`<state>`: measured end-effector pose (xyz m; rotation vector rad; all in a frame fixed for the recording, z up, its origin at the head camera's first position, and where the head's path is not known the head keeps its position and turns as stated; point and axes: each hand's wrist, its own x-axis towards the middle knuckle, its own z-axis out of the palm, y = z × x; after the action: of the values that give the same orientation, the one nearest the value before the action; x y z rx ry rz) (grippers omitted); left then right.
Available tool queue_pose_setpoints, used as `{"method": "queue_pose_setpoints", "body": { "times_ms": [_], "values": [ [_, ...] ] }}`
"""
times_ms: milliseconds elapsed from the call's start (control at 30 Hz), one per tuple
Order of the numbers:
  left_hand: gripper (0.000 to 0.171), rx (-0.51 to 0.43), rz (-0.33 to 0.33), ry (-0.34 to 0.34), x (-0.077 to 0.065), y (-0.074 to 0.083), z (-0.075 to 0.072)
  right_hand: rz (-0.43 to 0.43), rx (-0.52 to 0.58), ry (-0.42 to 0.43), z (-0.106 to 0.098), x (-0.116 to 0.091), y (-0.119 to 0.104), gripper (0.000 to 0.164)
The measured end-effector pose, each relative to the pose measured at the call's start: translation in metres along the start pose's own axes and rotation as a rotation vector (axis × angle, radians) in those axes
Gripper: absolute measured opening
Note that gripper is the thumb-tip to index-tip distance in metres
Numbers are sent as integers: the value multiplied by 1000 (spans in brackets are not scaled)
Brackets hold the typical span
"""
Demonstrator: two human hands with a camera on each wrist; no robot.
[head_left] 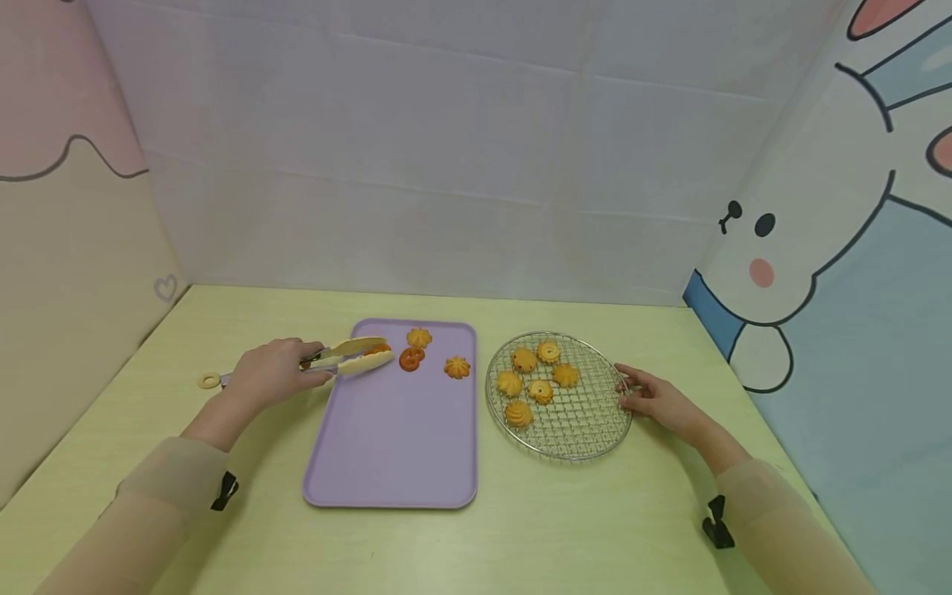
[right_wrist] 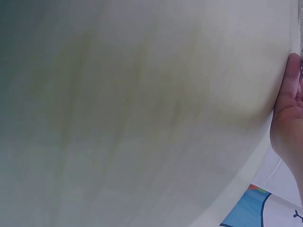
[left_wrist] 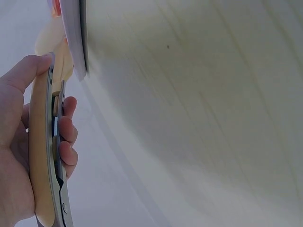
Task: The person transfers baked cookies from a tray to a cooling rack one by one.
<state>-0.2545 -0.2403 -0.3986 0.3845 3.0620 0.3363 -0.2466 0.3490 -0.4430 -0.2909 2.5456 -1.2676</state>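
Note:
My left hand (head_left: 275, 376) grips a pair of tongs (left_wrist: 41, 151) with cream-coloured handles and tips, thumb on one side and fingers round the other. The tips reach over the upper left of a purple tray (head_left: 402, 446), around an orange-brown cookie (head_left: 378, 349) that they partly hide. Beside it on the tray lie a pretzel-shaped cookie (head_left: 411, 358) and two flower-shaped cookies, one at the far edge (head_left: 419, 337), one at the right (head_left: 457, 367). My right hand (head_left: 662, 403) holds the right rim of a round wire rack (head_left: 587, 421), fingertips over the edge.
Several golden cookies (head_left: 540, 391) sit on the left half of the rack. Tray and rack stand side by side on a pale yellow table (head_left: 550, 529). A white wall (head_left: 446, 165) closes off the back, with printed side walls left and right (head_left: 878, 355).

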Motion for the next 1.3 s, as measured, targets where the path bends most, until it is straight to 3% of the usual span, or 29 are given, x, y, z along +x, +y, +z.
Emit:
{"method": "queue_pose_setpoints", "body": {
  "times_ms": [400,1300],
  "values": [
    [55,5,10,-16,0,1,-1,1,9,0,1,-1,0,66],
    [47,34,1,26,0,3,-6,19,3,-3,0,1,1,66]
  ]
}}
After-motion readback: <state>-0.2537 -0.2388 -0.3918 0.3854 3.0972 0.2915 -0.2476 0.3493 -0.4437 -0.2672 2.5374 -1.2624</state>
